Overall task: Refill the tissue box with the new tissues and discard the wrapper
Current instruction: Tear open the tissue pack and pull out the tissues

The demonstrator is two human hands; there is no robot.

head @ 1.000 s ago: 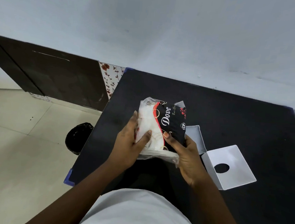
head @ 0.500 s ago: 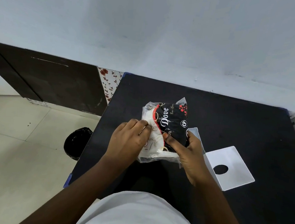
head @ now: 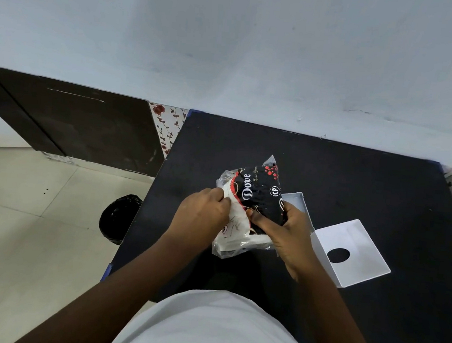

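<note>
I hold a tissue pack point(head: 258, 190) in a black, red and white plastic wrapper above the black table point(head: 353, 186). My left hand point(head: 202, 212) pinches the wrapper's white left side with closed fingers. My right hand point(head: 288, 230) grips the pack's black right side, thumb on top. Behind my right hand stands the open white tissue box point(head: 300, 204). Its white lid point(head: 348, 251), with a round hole, lies flat on the table to the right.
A black bin bag point(head: 117, 217) sits on the tiled floor left of the table. A dark wooden cabinet point(head: 74, 129) stands against the pale wall at the back left. The table's left edge runs close to my left arm.
My left hand went from flat on the pack with thumb spread to fingers curled and pinching the wrapper's left side. The pack tilted slightly; my right hand kept its grip.
</note>
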